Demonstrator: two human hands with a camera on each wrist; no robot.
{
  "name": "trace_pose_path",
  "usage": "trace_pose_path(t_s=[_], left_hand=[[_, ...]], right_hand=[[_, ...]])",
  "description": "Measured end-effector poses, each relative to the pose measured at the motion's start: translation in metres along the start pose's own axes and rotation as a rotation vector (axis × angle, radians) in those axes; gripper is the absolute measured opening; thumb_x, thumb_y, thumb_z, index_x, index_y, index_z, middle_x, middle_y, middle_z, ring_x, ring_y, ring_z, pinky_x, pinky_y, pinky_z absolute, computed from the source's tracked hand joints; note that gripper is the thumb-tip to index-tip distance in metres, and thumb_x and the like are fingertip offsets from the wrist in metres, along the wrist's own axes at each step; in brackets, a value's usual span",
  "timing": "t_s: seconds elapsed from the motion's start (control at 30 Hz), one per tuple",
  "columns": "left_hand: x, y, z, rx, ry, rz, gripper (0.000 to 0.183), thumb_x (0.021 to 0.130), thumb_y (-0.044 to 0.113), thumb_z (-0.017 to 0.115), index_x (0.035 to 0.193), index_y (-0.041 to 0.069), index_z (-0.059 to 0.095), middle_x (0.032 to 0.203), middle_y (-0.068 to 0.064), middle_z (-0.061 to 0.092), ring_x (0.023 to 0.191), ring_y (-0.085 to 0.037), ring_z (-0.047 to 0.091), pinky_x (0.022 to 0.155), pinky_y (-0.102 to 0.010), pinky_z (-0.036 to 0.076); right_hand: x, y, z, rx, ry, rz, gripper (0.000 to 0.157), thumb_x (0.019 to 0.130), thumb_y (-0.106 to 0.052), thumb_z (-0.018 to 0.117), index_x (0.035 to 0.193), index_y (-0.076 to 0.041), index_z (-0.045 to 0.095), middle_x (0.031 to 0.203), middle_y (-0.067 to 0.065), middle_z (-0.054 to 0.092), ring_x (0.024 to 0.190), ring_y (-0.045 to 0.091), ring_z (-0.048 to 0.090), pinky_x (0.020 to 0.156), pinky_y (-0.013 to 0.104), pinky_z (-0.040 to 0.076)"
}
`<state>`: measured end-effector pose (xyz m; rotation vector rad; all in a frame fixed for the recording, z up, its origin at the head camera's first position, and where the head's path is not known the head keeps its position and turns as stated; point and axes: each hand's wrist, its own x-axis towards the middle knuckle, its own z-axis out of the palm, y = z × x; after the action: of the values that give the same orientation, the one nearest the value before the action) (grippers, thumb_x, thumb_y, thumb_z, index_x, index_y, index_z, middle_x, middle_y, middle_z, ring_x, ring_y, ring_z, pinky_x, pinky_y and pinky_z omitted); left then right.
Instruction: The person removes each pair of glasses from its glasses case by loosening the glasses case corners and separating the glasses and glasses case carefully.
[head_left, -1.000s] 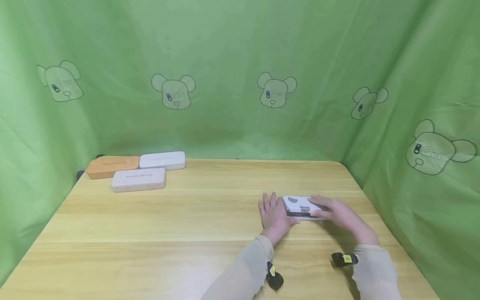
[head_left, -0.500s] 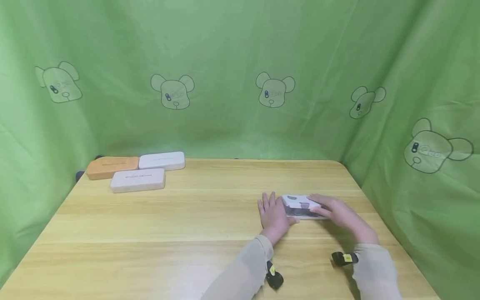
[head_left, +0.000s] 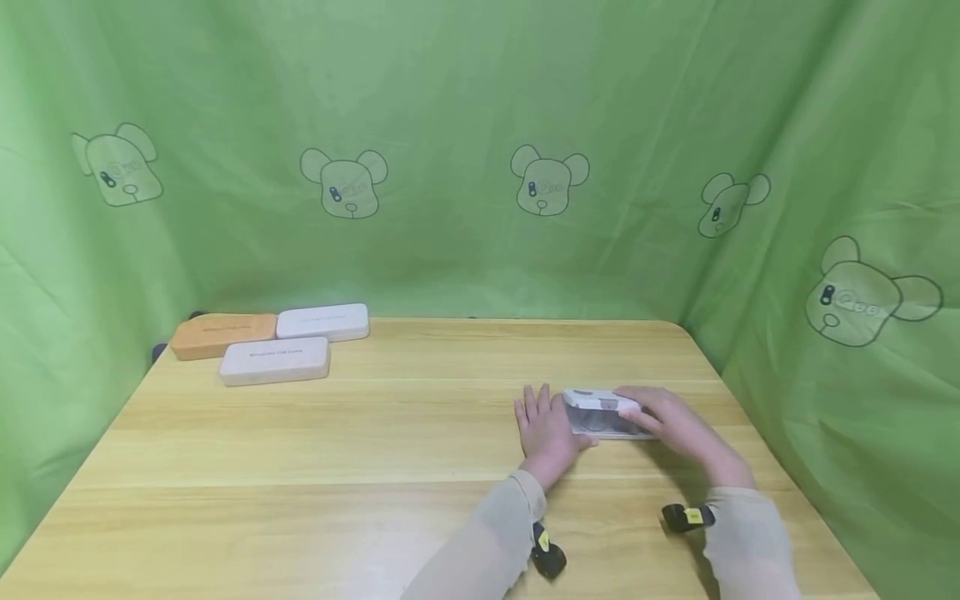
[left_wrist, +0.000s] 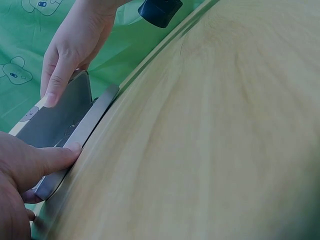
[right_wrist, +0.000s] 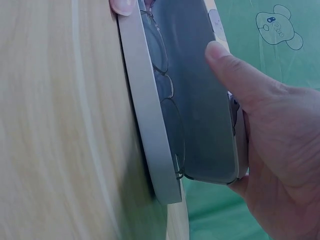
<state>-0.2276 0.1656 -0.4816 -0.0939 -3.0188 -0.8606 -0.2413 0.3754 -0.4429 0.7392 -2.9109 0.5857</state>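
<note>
A glasses case (head_left: 611,421) lies at the right of the table, its white, dark-patched lid (head_left: 588,395) raised at a steep angle. Inside it, thin-rimmed eyeglasses (right_wrist: 172,132) show in the right wrist view against the grey lining. My left hand (head_left: 547,433) holds the base by its left end, thumb along the near wall and several fingers spread on the wood. With thumb in front and fingers behind, my right hand (head_left: 667,417) grips the lid toward its right end. The lid's back is hidden from the head view.
At the table's far left corner lie an orange case (head_left: 225,336), a white case (head_left: 324,322) and a pale grey case (head_left: 275,361). A green curtain (head_left: 450,250) stands behind and beside the wooden table (head_left: 300,450).
The lid has swung up and back in my right hand, from slightly ajar to wide, baring the grey inside. My left hand has stayed at the base's left end.
</note>
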Motion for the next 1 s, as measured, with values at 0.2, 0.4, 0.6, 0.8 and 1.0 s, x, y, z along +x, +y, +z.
trace_pose_path(t_s=[0.2,0.4,0.6,0.8,1.0], left_hand=[[0.0010,0.0006,0.0000,-0.001,0.006,-0.004,0.085,0.064,0.058,0.081,0.134,0.020,0.053,0.157,-0.003,0.037,0.151,-0.030,0.021,0.125,-0.048,0.015],[0.0009,0.0015,0.0001,0.005,-0.007,-0.009,0.087,0.065,0.060,0.080,0.137,0.021,0.051,0.158,-0.002,0.036,0.151,-0.029,0.019,0.125,-0.047,0.014],[0.0023,0.0012,0.0018,0.007,-0.010,-0.018,0.088,0.065,0.060,0.079,0.138,0.020,0.050,0.158,-0.002,0.035,0.152,-0.028,0.018,0.125,-0.047,0.013],[0.0036,-0.0001,0.0040,0.009,-0.001,-0.014,0.089,0.064,0.061,0.079,0.138,0.022,0.050,0.157,-0.002,0.036,0.152,-0.029,0.018,0.125,-0.047,0.014],[0.0058,-0.0020,0.0062,-0.016,0.002,-0.008,0.089,0.065,0.059,0.080,0.140,0.022,0.049,0.158,-0.003,0.035,0.152,-0.029,0.017,0.125,-0.048,0.011]], right_hand=[[0.0028,0.0015,0.0008,-0.007,0.023,-0.026,0.037,0.095,-0.018,0.061,0.127,0.000,0.061,0.122,0.022,0.067,0.112,0.045,0.061,0.099,0.063,0.044],[0.0050,0.0013,0.0031,-0.011,0.079,-0.053,0.031,0.094,-0.015,0.061,0.121,0.001,0.064,0.118,0.021,0.069,0.111,0.043,0.062,0.099,0.062,0.044],[0.0045,0.0009,0.0054,-0.028,0.104,-0.026,0.031,0.095,-0.017,0.060,0.121,-0.001,0.064,0.119,0.022,0.067,0.114,0.045,0.058,0.100,0.064,0.040],[0.0053,0.0008,0.0072,-0.035,0.125,-0.001,0.032,0.097,-0.020,0.059,0.123,-0.001,0.062,0.121,0.024,0.064,0.116,0.046,0.054,0.100,0.065,0.038],[0.0074,0.0011,0.0082,-0.009,0.137,0.042,0.048,0.095,-0.026,0.062,0.135,-0.002,0.052,0.132,0.027,0.055,0.125,0.049,0.044,0.103,0.070,0.032]])
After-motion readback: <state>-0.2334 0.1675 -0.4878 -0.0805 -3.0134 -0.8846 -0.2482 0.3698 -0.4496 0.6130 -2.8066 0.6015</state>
